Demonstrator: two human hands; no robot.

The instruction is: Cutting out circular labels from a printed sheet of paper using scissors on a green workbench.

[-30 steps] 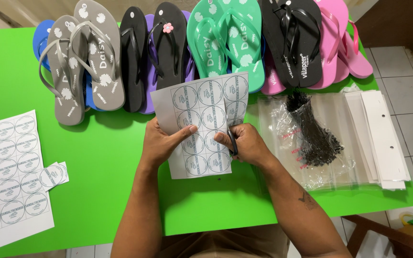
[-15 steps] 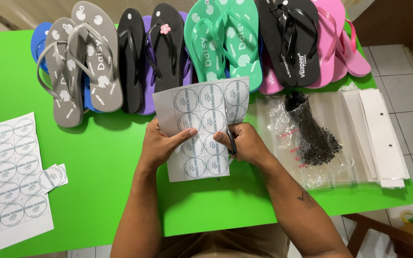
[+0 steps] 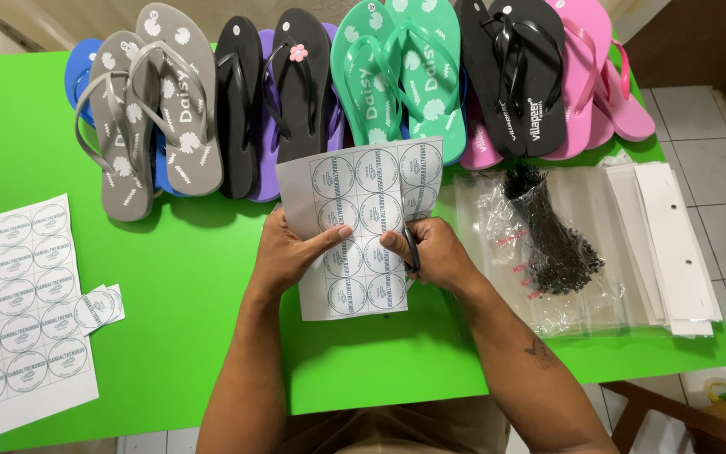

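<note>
While both hands grip white sheet of round printed labels (image 3: 361,229) | left hand (image 3: 294,250) fingers clamped on its edge, unmoved | right hand (image 3: 428,252) fingers closed around dark-handled scissors (image 3: 412,250), cut barely advanced | sheet stays raised over green table (image 3: 186,277).

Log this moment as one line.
left hand: holds label sheet | right hand: holds scissors at sheet | surface: green table

A white sheet of round blue-ringed labels (image 3: 361,231) was held above the green surface (image 3: 170,336) at centre. A larger sheet of the same labels (image 3: 14,311) lay flat at the left edge, with 2 cut-out labels (image 3: 98,307) just beside it. Clear plastic bags (image 3: 548,252) lay at right, beside white card strips (image 3: 674,244).
</note>
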